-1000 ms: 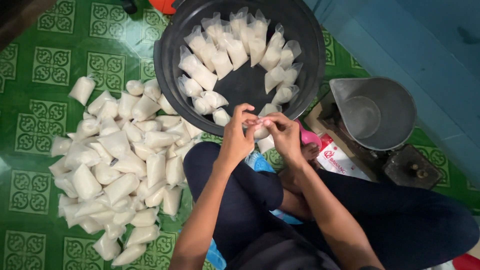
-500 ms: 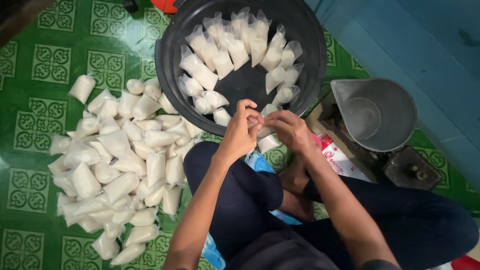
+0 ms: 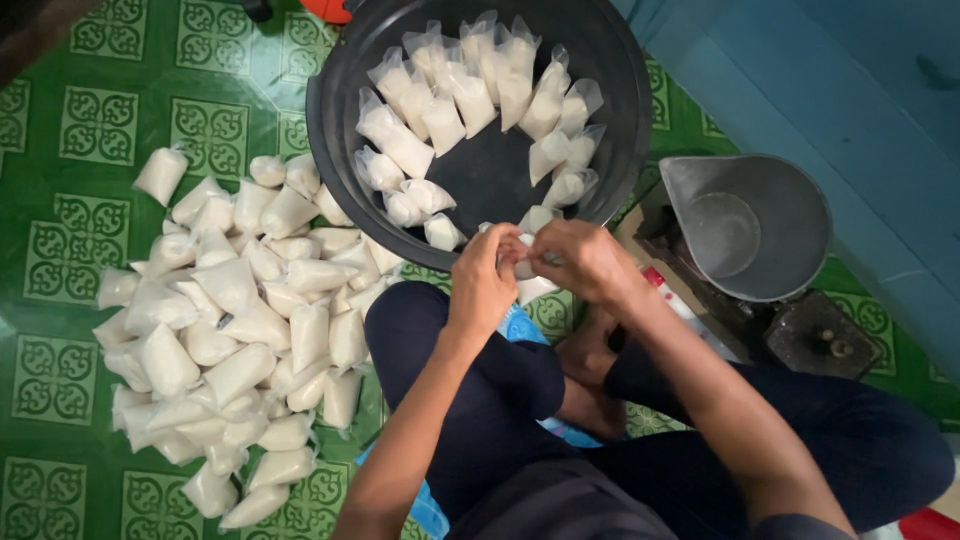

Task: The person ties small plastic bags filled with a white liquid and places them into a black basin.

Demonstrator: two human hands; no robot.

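Note:
Both my hands meet over my lap at the near rim of a big black basin (image 3: 335, 150). My left hand (image 3: 483, 278) and my right hand (image 3: 580, 260) pinch the top of one small clear bag of white grains (image 3: 528, 280), which hangs between them, mostly hidden by my fingers. Inside the basin lie several more small bags (image 3: 470, 95) with loose, open tops. To my left a heap of filled bags (image 3: 235, 320) spreads over the green patterned floor (image 3: 60, 260).
A grey metal scale pan (image 3: 750, 225) on a dark scale base (image 3: 820, 335) stands to my right. A blue wall (image 3: 850, 90) runs behind it. My crossed legs in dark trousers (image 3: 480, 390) fill the lower middle.
My hands have dropped slightly and closed in together on the bag's top. My right forearm now covers the pink scoop and the printed packet seen earlier.

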